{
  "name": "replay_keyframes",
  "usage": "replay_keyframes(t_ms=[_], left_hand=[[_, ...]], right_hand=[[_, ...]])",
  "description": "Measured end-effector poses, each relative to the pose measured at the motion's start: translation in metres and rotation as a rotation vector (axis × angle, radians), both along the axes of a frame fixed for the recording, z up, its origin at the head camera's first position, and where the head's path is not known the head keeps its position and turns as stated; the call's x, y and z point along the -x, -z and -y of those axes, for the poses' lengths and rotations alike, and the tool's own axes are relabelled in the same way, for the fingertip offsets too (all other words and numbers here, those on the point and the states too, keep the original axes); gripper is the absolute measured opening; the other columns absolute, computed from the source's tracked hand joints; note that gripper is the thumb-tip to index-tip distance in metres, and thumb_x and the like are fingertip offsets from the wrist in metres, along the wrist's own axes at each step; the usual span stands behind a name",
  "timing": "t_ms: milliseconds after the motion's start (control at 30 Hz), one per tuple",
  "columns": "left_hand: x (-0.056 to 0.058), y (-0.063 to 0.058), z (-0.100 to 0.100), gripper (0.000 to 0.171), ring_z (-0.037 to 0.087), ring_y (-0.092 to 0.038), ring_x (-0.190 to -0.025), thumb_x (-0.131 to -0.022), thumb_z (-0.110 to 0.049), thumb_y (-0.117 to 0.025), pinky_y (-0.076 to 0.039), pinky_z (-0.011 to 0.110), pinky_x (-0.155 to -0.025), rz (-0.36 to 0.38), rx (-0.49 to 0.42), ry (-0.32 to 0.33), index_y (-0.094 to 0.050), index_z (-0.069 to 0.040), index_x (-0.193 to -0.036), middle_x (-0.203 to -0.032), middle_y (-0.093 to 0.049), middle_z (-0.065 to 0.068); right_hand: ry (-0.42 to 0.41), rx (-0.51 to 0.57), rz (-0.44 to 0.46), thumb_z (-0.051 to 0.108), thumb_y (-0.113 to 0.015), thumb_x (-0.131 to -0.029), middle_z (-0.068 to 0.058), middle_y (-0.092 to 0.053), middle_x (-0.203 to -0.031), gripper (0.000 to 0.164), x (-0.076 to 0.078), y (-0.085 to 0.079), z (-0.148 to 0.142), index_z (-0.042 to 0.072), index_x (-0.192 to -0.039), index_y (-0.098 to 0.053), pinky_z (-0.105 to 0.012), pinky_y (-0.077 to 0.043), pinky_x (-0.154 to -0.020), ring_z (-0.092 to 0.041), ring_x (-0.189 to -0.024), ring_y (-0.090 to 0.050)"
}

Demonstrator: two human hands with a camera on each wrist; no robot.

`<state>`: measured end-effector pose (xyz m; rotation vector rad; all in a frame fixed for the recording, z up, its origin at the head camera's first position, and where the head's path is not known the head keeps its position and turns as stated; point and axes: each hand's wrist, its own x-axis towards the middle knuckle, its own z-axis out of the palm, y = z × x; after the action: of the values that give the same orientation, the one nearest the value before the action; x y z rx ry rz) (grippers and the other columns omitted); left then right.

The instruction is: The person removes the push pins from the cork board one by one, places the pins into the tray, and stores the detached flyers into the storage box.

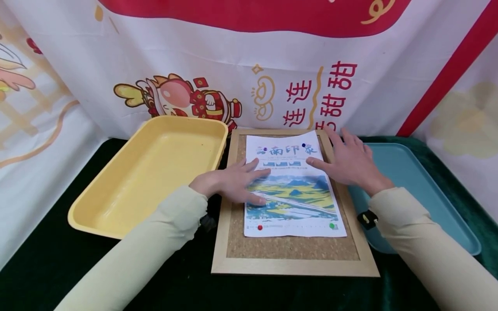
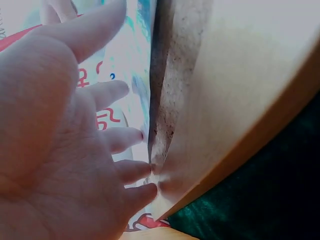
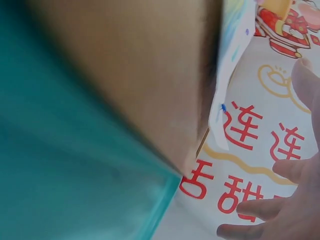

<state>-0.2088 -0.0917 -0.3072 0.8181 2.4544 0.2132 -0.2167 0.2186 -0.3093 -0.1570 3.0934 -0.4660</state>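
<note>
A printed sheet [image 1: 289, 192] with a blue and yellow landscape lies on a wood-framed cork board [image 1: 292, 250]. Round-headed pushpins mark its corners: a purple pin [image 1: 265, 149] and a dark blue pin [image 1: 303, 145] near the top, a red pin [image 1: 260, 227] and a green pin [image 1: 332, 226] at the bottom. My left hand [image 1: 238, 182] spreads its fingers over the sheet's left edge, holding nothing. At the upper right, my right hand [image 1: 352, 163] is spread over the board's frame, its thumb overlapping the paper; the right wrist view shows these fingers [image 3: 265, 209] extended.
Left of the board stands a deep yellow tray [image 1: 148, 172]. A shallow blue tray [image 1: 412, 190] lies to the right, partly behind my right forearm. Dark green cloth [image 1: 175, 276] covers the table, and a printed white curtain [image 1: 194, 52] hangs close behind the board.
</note>
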Motion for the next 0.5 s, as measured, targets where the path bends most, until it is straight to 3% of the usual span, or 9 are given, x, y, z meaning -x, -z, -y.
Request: replay_keyframes(t_ms=[333,500], left_hand=[[0.0,-0.001,0.001,0.09,0.043,0.012,-0.166,-0.1,-0.06,-0.064,-0.006,0.06,-0.134,0.018,0.019,0.027,-0.017,-0.033,-0.172,-0.181,0.01,0.008],[0.001,-0.002,0.002,0.089,0.043,0.013,-0.165,-0.101,-0.057,-0.065,-0.005,0.06,-0.134,0.018,0.017,0.039,-0.017,-0.032,-0.172,-0.181,0.01,0.009]], right_hand=[[-0.043,0.069,0.057,0.075,-0.061,-0.093,-0.023,-0.011,-0.178,0.105,0.006,-0.009,0.014,0.027,-0.173,-0.013,-0.083,-0.019,-0.119,-0.056,-0.16,-0.017],[-0.057,0.117,0.05,0.069,-0.063,-0.096,-0.018,-0.024,-0.177,0.095,0.01,-0.015,0.028,0.025,-0.171,-0.024,-0.078,-0.026,-0.12,-0.048,-0.16,-0.023]])
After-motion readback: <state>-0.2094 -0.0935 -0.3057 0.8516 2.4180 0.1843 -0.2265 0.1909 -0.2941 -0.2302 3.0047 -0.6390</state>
